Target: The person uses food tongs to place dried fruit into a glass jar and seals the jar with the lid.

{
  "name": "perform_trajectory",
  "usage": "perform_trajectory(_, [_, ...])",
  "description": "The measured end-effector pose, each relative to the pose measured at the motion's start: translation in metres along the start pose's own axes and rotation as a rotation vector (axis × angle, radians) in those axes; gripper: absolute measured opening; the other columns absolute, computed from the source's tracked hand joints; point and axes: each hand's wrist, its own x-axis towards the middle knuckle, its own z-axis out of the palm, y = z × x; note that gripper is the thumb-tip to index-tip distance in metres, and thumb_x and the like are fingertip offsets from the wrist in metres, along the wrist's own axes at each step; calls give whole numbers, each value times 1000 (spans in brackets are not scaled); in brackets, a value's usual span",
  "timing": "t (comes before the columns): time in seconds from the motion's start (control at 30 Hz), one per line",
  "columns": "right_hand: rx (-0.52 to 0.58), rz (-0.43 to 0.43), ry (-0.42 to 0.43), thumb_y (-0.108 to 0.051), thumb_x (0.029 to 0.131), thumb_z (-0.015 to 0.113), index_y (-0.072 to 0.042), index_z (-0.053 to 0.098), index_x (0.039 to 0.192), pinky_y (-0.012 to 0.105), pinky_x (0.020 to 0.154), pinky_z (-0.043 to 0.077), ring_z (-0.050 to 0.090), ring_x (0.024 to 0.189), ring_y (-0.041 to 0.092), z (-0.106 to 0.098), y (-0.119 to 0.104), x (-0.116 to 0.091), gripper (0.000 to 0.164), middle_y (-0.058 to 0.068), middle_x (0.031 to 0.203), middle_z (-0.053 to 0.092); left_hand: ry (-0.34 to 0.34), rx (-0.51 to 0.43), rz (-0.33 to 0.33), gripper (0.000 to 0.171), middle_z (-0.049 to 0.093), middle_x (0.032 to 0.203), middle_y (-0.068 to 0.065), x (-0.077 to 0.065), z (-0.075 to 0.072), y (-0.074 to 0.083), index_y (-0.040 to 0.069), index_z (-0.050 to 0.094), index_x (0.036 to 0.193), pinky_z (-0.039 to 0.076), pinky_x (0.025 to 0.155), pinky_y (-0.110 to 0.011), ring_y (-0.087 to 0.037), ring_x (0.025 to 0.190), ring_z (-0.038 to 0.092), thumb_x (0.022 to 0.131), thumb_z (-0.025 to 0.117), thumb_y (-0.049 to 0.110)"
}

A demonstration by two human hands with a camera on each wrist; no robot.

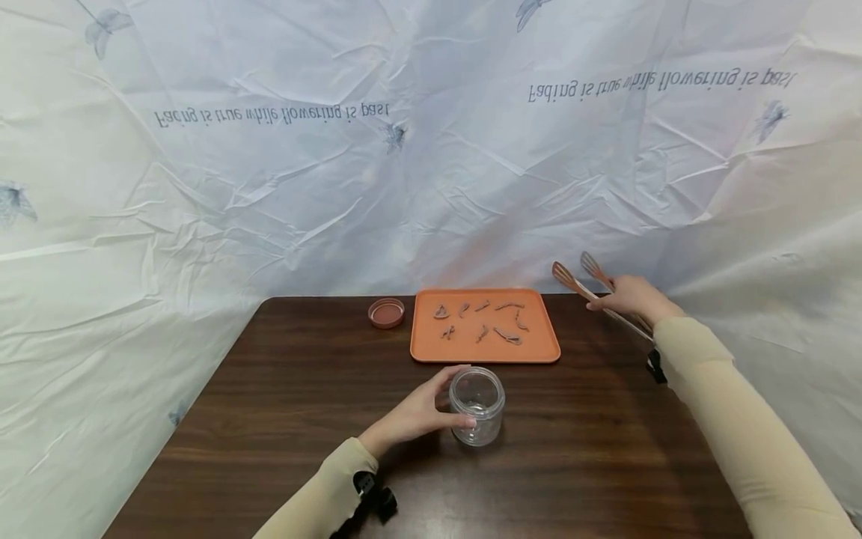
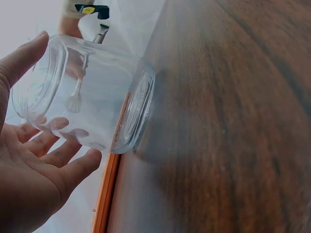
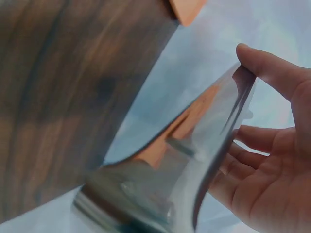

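My left hand (image 1: 424, 406) holds a clear, lidless jar (image 1: 480, 419) around its side, thumb on the near side and fingers behind. In the left wrist view the jar (image 2: 97, 92) has its base right at the wooden tabletop. Over the far right of the table, my right hand (image 1: 629, 298) grips a pair of metal tongs (image 1: 622, 320) with slotted ends that stand apart. The right wrist view has the thumb and fingers on the shiny tongs (image 3: 194, 131). An orange tray (image 1: 420, 350) beyond the jar bears several small brownish dried pieces (image 1: 508, 336), spread apart.
A round reddish-brown lid (image 1: 387, 313) lies left of the tray at the table's far side. The dark wooden table (image 1: 303, 389) ends against a white printed sheet (image 1: 431, 187), which hangs behind and along both sides.
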Motion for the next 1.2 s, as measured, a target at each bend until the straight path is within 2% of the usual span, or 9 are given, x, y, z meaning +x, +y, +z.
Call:
perform_trajectory(0.17, [-32,-38,4,-39,91,73,19,39,143,68,97,42,47,121,59,-12,-17,5,85,43,138,44,-4,5,-5,83,49,148,-9,0,-1,2,22,38,155,44,108,-29,-19,140,43,86,84,25])
perform_trajectory(0.3, [-78,-67,5,-35,91,73,19,42,141,67,96,43,49,120,58,-23,-31,10,80,41,136,48,-7,9,-2,82,50,147,-9,0,-2,3,24,38,154,44,108,-28,-21,140,44,86,84,24])
perform_trajectory(0.37, [-87,-83,0,-32,91,73,19,42,141,66,96,44,50,119,57,-27,-36,11,78,41,136,48,-8,8,-4,81,50,147,-9,1,-2,3,28,39,153,44,108,-28,-21,139,44,86,83,24])
perform_trajectory(0.5, [-96,-111,0,-27,90,74,17,47,140,65,95,45,52,117,56,-28,-44,13,72,39,134,51,-9,16,-13,81,51,146,-6,1,-2,2,29,38,153,44,107,-28,-19,139,44,87,83,25])
perform_trajectory(0.63, [-106,-131,2,-23,89,75,14,52,138,64,93,47,54,116,54,-20,-49,19,65,36,134,53,-6,16,-15,81,51,146,-4,1,-1,0,28,38,154,44,107,-28,-18,138,45,87,83,25])
perform_trajectory(0.87, [-51,-89,-59,-17,91,74,11,48,143,62,90,49,55,116,52,9,-48,35,64,37,135,52,-5,10,-16,83,52,145,-2,-1,0,0,24,38,155,45,106,-28,-18,137,46,86,84,24])
perform_trajectory(1.1, [-1,-63,-84,-15,92,73,11,48,142,62,93,49,52,120,53,29,-42,46,62,36,140,48,3,8,-23,79,51,145,2,-2,0,3,33,39,152,44,107,-29,-14,138,45,87,83,23])
perform_trajectory(1.2, [34,-62,-91,-13,92,71,11,51,140,61,89,50,55,115,51,35,-39,48,57,35,136,52,5,7,-23,79,51,145,3,-1,0,2,33,39,152,44,107,-30,-15,138,44,87,83,23])
